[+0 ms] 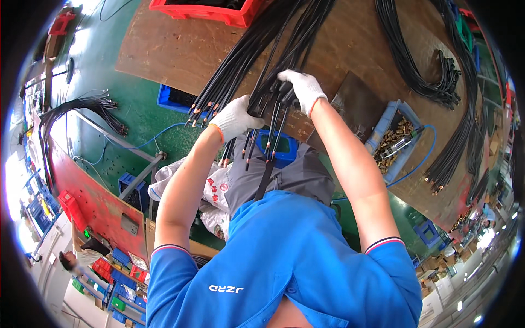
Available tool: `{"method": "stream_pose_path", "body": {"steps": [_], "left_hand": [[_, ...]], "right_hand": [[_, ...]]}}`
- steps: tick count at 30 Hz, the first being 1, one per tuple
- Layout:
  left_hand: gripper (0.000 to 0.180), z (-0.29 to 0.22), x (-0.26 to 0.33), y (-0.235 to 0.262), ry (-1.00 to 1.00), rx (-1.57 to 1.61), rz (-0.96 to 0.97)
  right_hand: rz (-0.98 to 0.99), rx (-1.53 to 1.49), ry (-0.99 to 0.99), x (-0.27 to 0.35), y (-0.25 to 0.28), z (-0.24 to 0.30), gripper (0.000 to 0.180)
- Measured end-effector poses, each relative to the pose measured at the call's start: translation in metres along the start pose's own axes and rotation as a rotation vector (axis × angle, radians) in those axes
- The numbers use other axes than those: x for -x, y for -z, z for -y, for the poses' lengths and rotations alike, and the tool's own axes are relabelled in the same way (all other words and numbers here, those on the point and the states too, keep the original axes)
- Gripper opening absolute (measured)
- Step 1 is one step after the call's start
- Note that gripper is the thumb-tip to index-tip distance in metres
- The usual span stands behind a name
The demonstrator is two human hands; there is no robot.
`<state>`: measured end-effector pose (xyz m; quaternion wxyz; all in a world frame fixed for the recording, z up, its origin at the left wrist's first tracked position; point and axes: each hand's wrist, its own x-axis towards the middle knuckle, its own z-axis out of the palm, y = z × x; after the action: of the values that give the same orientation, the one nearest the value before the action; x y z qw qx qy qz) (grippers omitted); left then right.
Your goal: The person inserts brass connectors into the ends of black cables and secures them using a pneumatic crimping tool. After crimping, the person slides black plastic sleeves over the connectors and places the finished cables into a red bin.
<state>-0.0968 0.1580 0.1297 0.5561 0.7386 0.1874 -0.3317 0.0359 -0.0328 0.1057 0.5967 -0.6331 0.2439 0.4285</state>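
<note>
A bundle of long black cables (243, 65) runs across the brown table and over its near edge, with bare copper-coloured ends showing. My left hand (235, 119), in a white glove with an orange cuff, is closed around several of these cables close to their ends. Just to its right, my gloved right hand (304, 90) grips the same bunch from above, where thicker black sleeves (285, 94) sit on the cables. Part of the bunch hangs down between my hands toward my lap. Some of my fingertips are hidden among the cables.
A blue bin (398, 136) of brass-coloured fittings, with a metal tool on top, stands right of my right forearm. More black cable bundles (415, 71) lie farther right. A red crate (232, 15) is at the far edge. Below the table is a blue box (289, 146).
</note>
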Motion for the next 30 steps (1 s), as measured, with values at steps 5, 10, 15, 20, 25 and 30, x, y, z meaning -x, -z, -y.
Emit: {"method": "stream_pose_path", "body": {"steps": [5,10,15,20,25,30], "left_hand": [[0.038,0.007,-0.005,0.000,0.058,-0.093,-0.143],[0.039,-0.020,0.007,-0.016,0.152,0.397,-0.027],[0.027,-0.007,0.001,-0.028,0.148,0.551,-0.003],[0.025,-0.005,-0.001,-0.026,0.102,0.586,-0.025],[0.026,-0.017,0.002,-0.025,0.154,0.491,-0.004],[0.025,-0.013,0.002,-0.030,0.151,0.742,-0.015]], "right_hand": [[0.060,-0.068,-0.057,-0.010,0.020,-0.007,0.027],[0.076,-0.328,0.084,0.007,0.014,-0.038,0.017],[0.027,-0.210,0.184,0.032,0.007,-0.055,0.018],[0.249,0.089,0.152,0.042,0.036,-0.061,0.022],[0.412,0.398,0.161,0.053,0.034,-0.057,0.019],[0.417,0.205,0.220,0.043,0.025,-0.089,0.018]]}}
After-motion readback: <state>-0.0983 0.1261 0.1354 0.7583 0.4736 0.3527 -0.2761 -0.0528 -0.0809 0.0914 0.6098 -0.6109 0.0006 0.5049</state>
